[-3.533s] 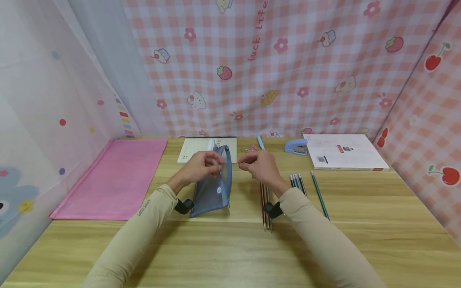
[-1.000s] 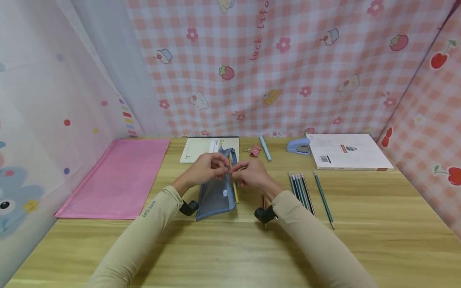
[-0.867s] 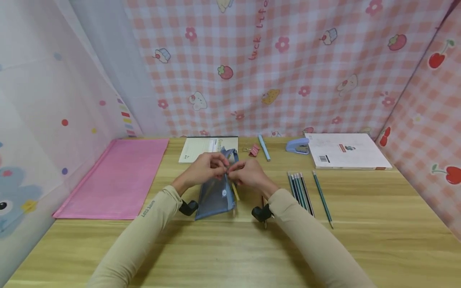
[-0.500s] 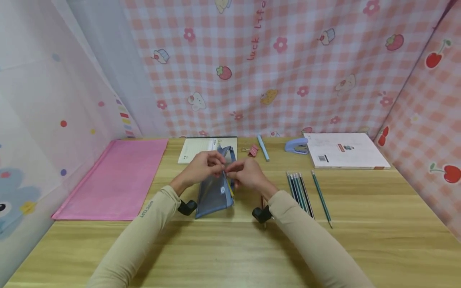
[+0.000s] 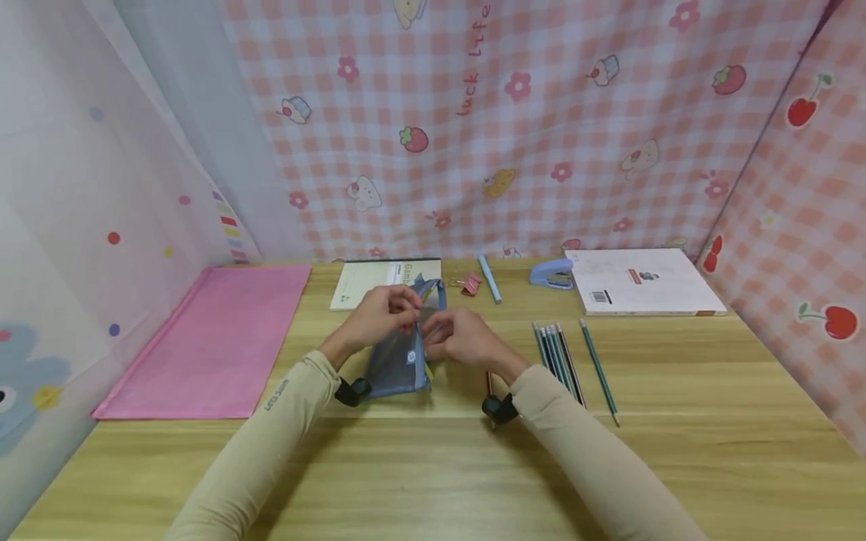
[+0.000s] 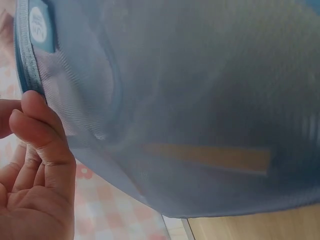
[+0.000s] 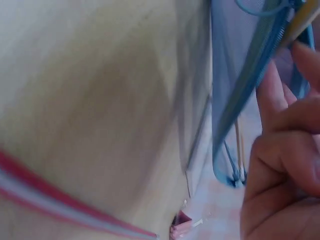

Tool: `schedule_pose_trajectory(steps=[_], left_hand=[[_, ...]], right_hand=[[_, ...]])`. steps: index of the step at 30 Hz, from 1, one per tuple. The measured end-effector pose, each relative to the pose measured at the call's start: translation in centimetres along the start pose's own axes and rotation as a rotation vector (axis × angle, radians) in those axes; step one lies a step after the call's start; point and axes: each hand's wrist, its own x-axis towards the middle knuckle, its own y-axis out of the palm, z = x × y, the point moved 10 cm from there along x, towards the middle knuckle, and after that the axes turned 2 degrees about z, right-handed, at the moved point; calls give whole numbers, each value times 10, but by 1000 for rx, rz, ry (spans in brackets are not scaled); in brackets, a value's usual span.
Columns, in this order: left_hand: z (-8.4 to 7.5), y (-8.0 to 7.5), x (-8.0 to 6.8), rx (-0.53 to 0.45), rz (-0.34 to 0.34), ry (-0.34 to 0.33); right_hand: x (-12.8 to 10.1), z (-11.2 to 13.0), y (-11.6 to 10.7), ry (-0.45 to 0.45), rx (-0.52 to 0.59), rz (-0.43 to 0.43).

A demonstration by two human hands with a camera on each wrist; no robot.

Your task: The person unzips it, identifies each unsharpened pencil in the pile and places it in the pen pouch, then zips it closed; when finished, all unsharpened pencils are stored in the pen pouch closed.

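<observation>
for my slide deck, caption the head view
Both hands hold a blue mesh pencil pouch upright beside loose pencils.

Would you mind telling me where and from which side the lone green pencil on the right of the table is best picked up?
Pinch the lone green pencil at mid-shaft, from above, fingers either side. It lies flat on the table, apart from the pencil bunch to its left, with bare wood to its right. The right hand is nearer, though busy at the blue mesh pouch.
</observation>
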Motion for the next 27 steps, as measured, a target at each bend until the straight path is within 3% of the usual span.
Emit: schedule_pose_trajectory(steps=[4,13,16,21,23,27], left_hand=[[0,-1,0,8,-12,-3],[2,2,0,36,1,15],[3,-1,-1,13,-23,16],[2,1,-3,5,-20,27],[3,1,-3,23,-21,29],[7,-5,-5,51,-46,19]], right_hand=[[-5,-2,2,59,52,47],[2,-9,11,170,72,36],[6,-9,13,179,109,22],[14,-12,27,168,297,37],[14,-13,29,157,325,47],[5,-17,14,158,344,9]])
